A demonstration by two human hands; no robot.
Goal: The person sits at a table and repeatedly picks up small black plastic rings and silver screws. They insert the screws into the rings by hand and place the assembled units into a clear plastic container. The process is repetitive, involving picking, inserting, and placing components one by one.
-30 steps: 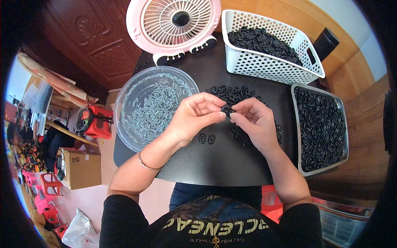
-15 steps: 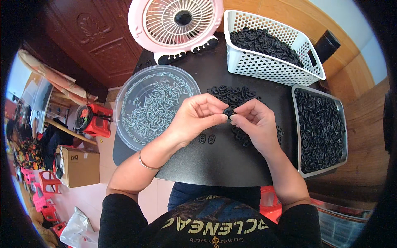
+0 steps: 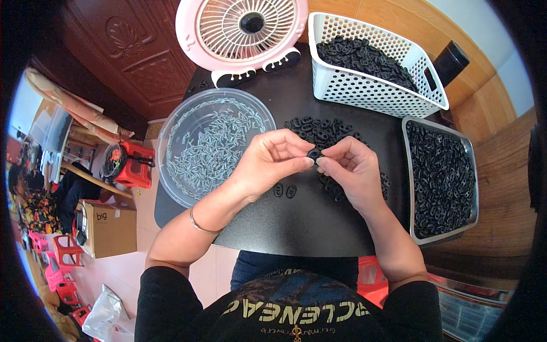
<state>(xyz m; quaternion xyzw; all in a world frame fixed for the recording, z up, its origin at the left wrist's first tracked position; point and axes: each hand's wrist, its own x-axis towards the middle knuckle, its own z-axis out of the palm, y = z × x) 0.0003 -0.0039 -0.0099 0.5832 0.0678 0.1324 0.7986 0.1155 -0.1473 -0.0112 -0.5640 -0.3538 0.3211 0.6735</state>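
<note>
My left hand (image 3: 273,157) and my right hand (image 3: 352,171) meet over the middle of the table, both closed in a pinch on one small black oval plastic piece (image 3: 313,154). Whether a screw is in the piece is hidden by my fingertips. Behind and under my hands lies a loose heap of similar black pieces (image 3: 319,128). Two single black pieces (image 3: 291,191) lie apart on the table, just below my left hand. To the left of that hand stands a round clear tub (image 3: 171,188) holding many small silvery screws (image 3: 211,151).
A pink fan (image 3: 188,34) stands at the back. A white perforated basket (image 3: 364,98) of black pieces is at the back right, and a metal tray (image 3: 408,171) full of them lies at the right edge of the black table (image 3: 273,228). Farther left, a person sits near a cardboard box (image 3: 114,231).
Almost nothing differs. Both hands keep their pinch on the black piece, with only a tiny shift of the fingertips.
</note>
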